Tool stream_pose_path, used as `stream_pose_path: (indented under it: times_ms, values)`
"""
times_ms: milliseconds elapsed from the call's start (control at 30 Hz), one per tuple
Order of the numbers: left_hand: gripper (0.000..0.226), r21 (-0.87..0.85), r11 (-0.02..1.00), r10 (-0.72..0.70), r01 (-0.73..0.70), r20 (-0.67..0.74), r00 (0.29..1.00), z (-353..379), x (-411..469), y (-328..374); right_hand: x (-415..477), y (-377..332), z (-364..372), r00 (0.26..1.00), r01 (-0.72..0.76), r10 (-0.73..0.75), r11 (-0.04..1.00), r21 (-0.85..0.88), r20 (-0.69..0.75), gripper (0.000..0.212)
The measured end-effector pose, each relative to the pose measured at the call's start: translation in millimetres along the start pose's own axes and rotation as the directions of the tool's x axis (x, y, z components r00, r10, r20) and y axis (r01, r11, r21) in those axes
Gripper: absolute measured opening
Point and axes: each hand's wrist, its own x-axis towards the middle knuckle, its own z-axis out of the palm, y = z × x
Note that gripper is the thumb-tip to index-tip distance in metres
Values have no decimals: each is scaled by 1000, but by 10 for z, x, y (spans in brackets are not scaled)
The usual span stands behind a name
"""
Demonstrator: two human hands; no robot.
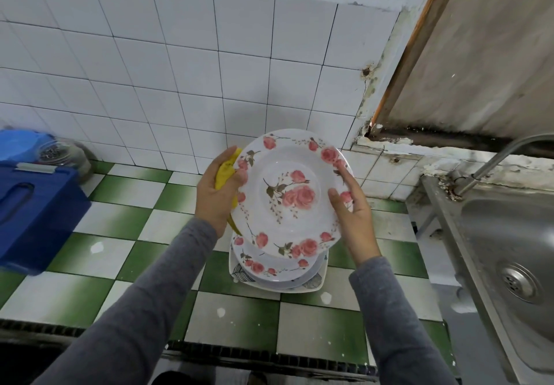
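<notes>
Over the counter [120, 214], the stiff, slick-looking, likely breakable plate [287, 193] is rim-pinched with a yellow cloth [224, 172] by the left hand [214, 197], steadied by the right hand's [355, 220] straight fingers.

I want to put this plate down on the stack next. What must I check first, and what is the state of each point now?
1. Left hand grips the plate at its rim, together with the yellow cloth: ok.
2. Right hand steadies the opposite rim with straight fingers: ok.
3. Stack of plates lies flat on the counter, directly under the held plate: ok.
4. Front of the plate is free of visible dirt: ok.
5. Back of the plate is clean: cannot tell, it is hidden.
6. Plate is dry: cannot tell.
</notes>
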Motion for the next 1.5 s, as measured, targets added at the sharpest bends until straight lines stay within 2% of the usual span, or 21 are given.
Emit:
stream_pose_path:
  times_ms: [133, 267, 333, 400, 467, 533, 567, 667, 733, 767, 833, 933, 1033, 1067, 1133, 1233, 1300, 1367, 1433, 1500]
  values:
    - [43, -50, 996, -68, 68, -3, 998, -11, -19, -65, -11, -4, 21, 999, -32, 35, 988, 149, -17, 41]
    - [46, 11, 996, -87, 87, -1, 996, -62, -3, -119, -63, -41, 89, 995, -86, 97, 963, 256, -31, 40]
    - [53, 77, 997, -17, 23, -69, 997, -70, -5, -108, -102, -76, 148, 993, -89, 108, 951, 297, -50, 39]
    - [58, 218, 971, 136, -96, -174, 975, -70, -3, -78, -149, -123, 223, 990, -107, 133, 926, 362, -49, 40]
    - [62, 350, 910, 301, -222, -188, 935, -64, 2, -29, -207, -182, 334, 985, -140, 169, 892, 430, -29, 41]
    - [64, 438, 843, 376, -311, -68, 924, -28, -19, 25, -246, -234, 471, 982, -167, 191, 852, 497, 3, 42]
    - [65, 504, 806, 354, -310, 9, 935, 6, -25, 39, -266, -258, 551, 981, -173, 192, 832, 528, 19, 42]
    - [70, 747, 602, 142, -281, 246, 959, 157, 2, -78, -287, -317, 807, 978, -196, 204, 806, 559, 49, 39]
    - [68, 779, 467, 93, -417, 426, 900, 263, -27, -151, -300, -341, 951, 978, -201, 199, 858, 473, 55, 38]
    - [67, 745, 471, 88, -472, 493, 866, 304, -53, -152, -309, -338, 993, 979, -200, 199, 868, 455, 51, 38]
    - [66, 690, 503, 58, -520, 573, 817, 326, -67, -122, -327, -340, 1031, 977, -197, 210, 833, 516, 33, 39]
    - [60, 694, 392, -14, -603, 660, 751, 202, -12, -22, -403, -355, 1039, 982, -167, 187, 843, 511, 12, 37]
    - [59, 799, 173, -52, -575, 591, 805, -44, 224, 28, -476, -416, 1052, 988, -113, 154, 824, 556, -27, 35]
    - [61, 828, 138, -52, -543, 554, 831, -99, 263, 30, -495, -443, 1071, 989, -93, 142, 827, 555, -46, 34]
    - [64, 835, 211, -76, -509, 533, 843, -95, 194, 43, -497, -476, 1127, 988, -64, 125, 856, 513, -86, 34]
    - [57, 696, 377, -80, -612, 682, 727, 16, -166, 2, -453, -462, 1235, 982, -29, 96, 931, 364, -166, 35]
    - [55, 635, 420, -52, -648, 730, 682, -44, -203, -34, -457, -425, 1280, 981, -28, 91, 942, 336, -174, 33]
    - [58, 680, 347, -63, -646, 704, 707, -143, -30, -53, -498, -410, 1284, 987, -30, 94, 904, 427, -130, 34]
    - [57, 764, 248, -81, -595, 629, 774, -228, 115, -43, -565, -463, 1302, 985, -44, 124, 847, 529, -117, 34]
    - [57, 817, 217, -72, -534, 559, 826, -224, 113, -4, -607, -498, 1335, 982, -25, 122, 839, 543, -143, 33]
